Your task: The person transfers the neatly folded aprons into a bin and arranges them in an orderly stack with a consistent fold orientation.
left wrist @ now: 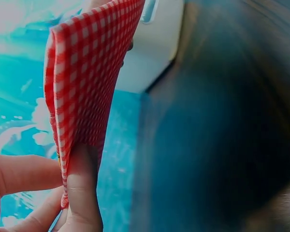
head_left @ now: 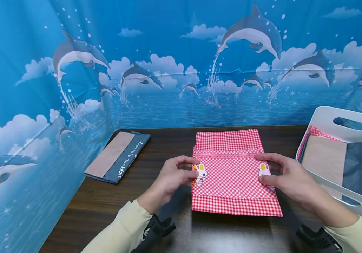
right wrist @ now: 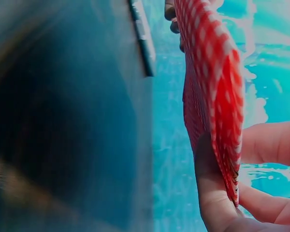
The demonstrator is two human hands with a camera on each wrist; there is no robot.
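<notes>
Red checked cloth (head_left: pixel 228 182): spread in the middle, raised a little over the tabletop (head_left: pixel 168 142) in front of the person; held by both side edges, probably to keep its layers flat and together.
White bin (head_left: pixel 322 119): at the person's right, perhaps for easy reach; inside, a dark-and-beige packet (head_left: pixel 323 158) lies over more red checked fabric (head_left: pixel 321 133).
Lettered packet (head_left: pixel 117 156): flat on the tabletop at far left, well apart from the cloth, likely to leave the middle free for handling.
Left hand (head_left: pixel 174 177): fingers and thumb pinch the cloth's left edge, one on each face.
Right hand (head_left: pixel 289 175): fingers narrow on the opposite edge, thumb on the near face; the matching grips seemingly keep it level.
Rabbit prints (head_left: pixel 201 173): near the side edges, beside the fingers, the right one partly covered.
</notes>
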